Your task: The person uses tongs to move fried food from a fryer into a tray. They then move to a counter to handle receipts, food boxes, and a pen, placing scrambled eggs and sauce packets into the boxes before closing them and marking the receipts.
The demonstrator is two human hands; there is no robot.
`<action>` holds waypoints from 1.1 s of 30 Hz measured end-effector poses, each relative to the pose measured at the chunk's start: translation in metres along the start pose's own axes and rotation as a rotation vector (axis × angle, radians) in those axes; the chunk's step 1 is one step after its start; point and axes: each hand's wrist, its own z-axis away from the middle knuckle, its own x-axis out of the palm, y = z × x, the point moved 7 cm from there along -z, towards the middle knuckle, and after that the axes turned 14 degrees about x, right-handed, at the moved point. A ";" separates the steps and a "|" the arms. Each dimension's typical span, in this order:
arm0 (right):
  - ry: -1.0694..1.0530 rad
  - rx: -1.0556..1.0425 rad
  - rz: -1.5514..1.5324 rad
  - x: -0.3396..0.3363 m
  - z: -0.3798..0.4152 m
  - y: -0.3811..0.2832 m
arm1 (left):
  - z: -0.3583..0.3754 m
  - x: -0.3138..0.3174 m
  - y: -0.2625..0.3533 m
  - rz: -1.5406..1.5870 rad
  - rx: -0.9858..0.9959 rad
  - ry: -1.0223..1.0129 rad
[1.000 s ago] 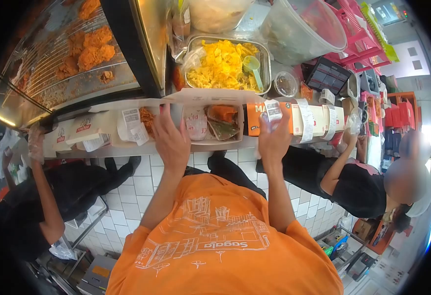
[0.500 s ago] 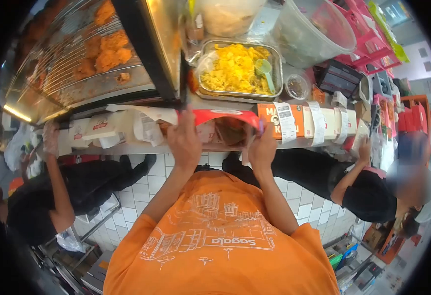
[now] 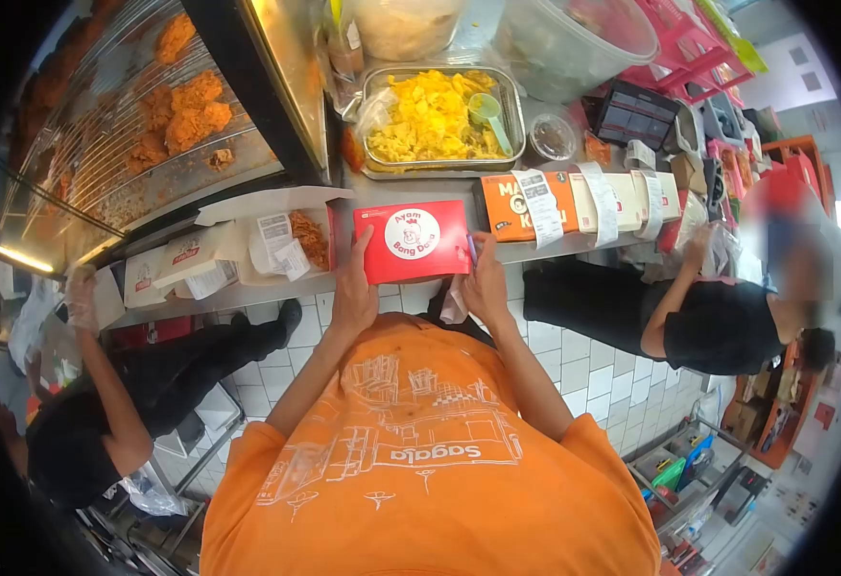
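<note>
A red takeaway box [image 3: 374, 252] with a round white label sits at the counter's front edge, its lid down. My left hand [image 3: 355, 293] grips the left side of this box. Closed at its right edge is my right hand [image 3: 485, 288], with a thin blue-purple pen [image 3: 472, 252] between the fingers. A pale pinkish slip [image 3: 454, 303] hangs below that hand; how it is held is hidden. To the left stands an open white box [image 3: 310, 240] with fried food and a receipt in it. An orange box [image 3: 507, 209] with a receipt lies to the right.
Behind the boxes is a metal tray [image 3: 382, 175] of yellow shredded food with a green spoon [image 3: 490, 120]. A heated cabinet [image 3: 291, 106] with fried chicken [image 3: 200, 106] fills the left. More receipted white boxes [image 3: 612, 197] line the counter. People in black stand on both sides.
The red box's lid, raised with the contents showing before, is now down and its label faces up. Both hands have come lower along the box's sides. The camera view has shifted slightly.
</note>
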 end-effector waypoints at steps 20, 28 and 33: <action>-0.072 0.013 0.150 -0.039 -0.012 -0.054 | -0.029 -0.031 -0.001 0.077 -0.080 0.015; -0.237 -0.263 0.460 -0.041 -0.002 -0.042 | -0.006 -0.006 0.030 -0.450 0.076 -0.358; -0.247 -0.037 0.738 -0.084 0.036 -0.048 | -0.036 0.021 0.033 -0.533 0.391 -0.428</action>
